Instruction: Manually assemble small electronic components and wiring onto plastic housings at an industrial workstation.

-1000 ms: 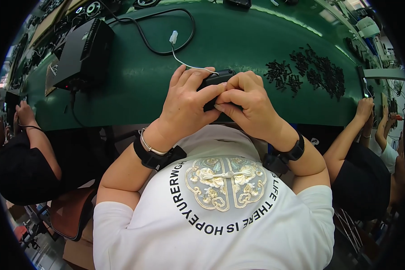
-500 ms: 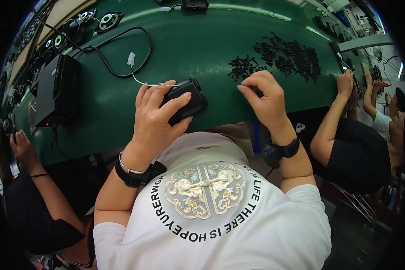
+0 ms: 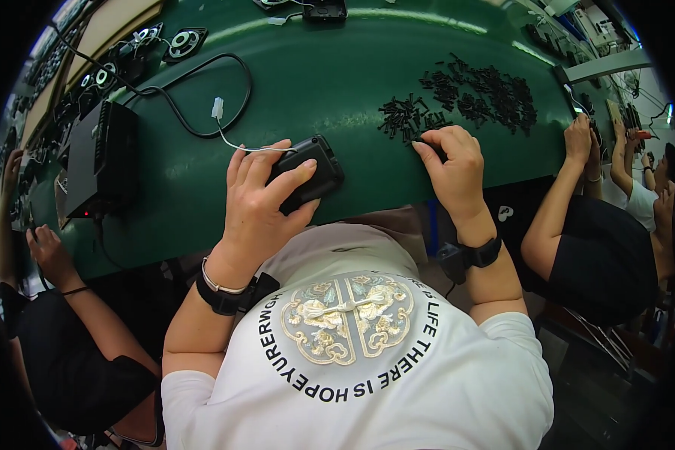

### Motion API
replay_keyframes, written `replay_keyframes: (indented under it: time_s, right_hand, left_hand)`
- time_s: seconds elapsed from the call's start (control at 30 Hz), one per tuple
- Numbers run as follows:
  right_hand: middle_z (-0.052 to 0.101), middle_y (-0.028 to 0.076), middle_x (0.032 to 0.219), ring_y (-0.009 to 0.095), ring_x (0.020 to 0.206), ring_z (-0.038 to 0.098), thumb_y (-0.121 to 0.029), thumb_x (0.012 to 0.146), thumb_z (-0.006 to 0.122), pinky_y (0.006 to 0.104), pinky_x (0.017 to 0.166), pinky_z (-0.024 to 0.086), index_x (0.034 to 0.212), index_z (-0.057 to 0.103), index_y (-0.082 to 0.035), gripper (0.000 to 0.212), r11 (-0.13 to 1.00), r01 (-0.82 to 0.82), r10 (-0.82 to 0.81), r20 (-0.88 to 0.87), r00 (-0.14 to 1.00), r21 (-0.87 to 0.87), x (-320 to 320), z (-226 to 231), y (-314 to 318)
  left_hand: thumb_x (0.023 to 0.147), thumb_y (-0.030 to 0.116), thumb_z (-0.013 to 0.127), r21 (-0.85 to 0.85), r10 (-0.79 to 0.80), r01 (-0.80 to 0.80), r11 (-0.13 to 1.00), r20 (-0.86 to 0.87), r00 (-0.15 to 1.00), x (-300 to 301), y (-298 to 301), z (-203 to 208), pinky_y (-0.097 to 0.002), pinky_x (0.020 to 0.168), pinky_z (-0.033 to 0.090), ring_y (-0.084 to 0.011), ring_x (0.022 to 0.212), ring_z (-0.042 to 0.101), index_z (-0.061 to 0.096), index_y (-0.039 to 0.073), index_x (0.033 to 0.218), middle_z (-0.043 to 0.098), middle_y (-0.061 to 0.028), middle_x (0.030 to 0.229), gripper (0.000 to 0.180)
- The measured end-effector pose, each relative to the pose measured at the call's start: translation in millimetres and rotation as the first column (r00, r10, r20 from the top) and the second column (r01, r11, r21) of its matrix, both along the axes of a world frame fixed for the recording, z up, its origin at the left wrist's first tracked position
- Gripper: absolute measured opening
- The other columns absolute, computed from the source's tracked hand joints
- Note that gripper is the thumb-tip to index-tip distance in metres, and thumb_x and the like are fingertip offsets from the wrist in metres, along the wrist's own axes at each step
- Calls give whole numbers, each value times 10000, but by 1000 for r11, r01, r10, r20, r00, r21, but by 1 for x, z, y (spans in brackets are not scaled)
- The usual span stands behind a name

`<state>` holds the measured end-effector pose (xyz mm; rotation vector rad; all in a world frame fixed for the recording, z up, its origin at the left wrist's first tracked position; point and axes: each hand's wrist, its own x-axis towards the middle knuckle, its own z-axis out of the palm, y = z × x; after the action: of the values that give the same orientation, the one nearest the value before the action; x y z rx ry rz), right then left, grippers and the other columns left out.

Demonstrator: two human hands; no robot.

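Observation:
My left hand is wrapped round a black plastic case at the near edge of the bench, with fingers across its top and left side. From the case a thin white cable runs to a white plug lying beyond the hand. Thumb and forefinger of my right hand come together at the near edge of a small heap of black screws; whatever may be between the fingertips is too small to make out. A larger spread of black screws lies behind it.
On the green bench, a black box with a red light stands left, near a looped black cord. Speakers sit farther back. A co-worker's hand is at left; another co-worker's arm is at right.
My right hand has shifted a little to the right, its fingertips now at the edge of the small screw heap. My left hand stays on the black case.

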<state>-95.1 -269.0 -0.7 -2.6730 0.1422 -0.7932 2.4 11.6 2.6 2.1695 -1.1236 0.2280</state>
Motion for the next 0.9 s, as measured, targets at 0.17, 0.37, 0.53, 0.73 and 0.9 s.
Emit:
replay_keyframes:
  time_s: [0.17, 0.37, 0.53, 0.73, 0.9]
  right_hand:
    - [626, 41, 803, 211, 749, 582, -64, 753, 780, 328, 687, 458, 848, 691, -51, 131, 966, -115, 85, 136, 987, 229, 5, 10, 16]
    - [620, 36, 800, 216, 743, 577, -42, 726, 783, 329, 701, 447, 822, 682, -58, 140, 802, -572, 542, 195, 818, 172, 62, 38, 81]
    - [620, 38, 799, 222, 742, 578, -33, 708, 774, 333, 695, 446, 804, 680, -65, 138, 687, -710, 702, 110, 704, 158, 95, 26, 98]
    - [619, 35, 792, 224, 734, 582, -27, 697, 764, 341, 699, 447, 784, 672, -69, 133, 697, -709, 710, 41, 703, 108, 101, 32, 99]
    - [615, 37, 787, 225, 734, 582, -27, 687, 757, 344, 707, 451, 771, 663, -66, 132, 689, -724, 725, -13, 689, 29, 102, 38, 100]
  left_hand:
    - [600, 148, 826, 5, 17, -17, 1000, -11, 1000, -2, 0, 3, -545, 1063, 328, -325, 1136, 562, 703, 187, 1090, 604, -136, 1199, 506]
    - [628, 212, 828, 19, 56, -56, 998, -15, 998, -6, 4, 0, -584, 1084, 289, -330, 1201, 514, 707, 233, 1079, 581, -128, 1213, 468]
    - [634, 246, 829, 81, 59, -58, 995, -10, 998, -8, 11, -1, -608, 1087, 274, -328, 1244, 472, 710, 246, 1078, 556, -121, 1230, 459]
    - [641, 252, 827, 53, 51, -50, 997, -22, 998, -7, 13, -5, -623, 1092, 266, -323, 1243, 467, 714, 261, 1076, 555, -112, 1219, 449]
    - [591, 220, 855, 26, 50, -50, 998, -25, 998, -7, 12, -3, -610, 1093, 281, -325, 1221, 490, 741, 199, 1029, 555, -116, 1193, 453]
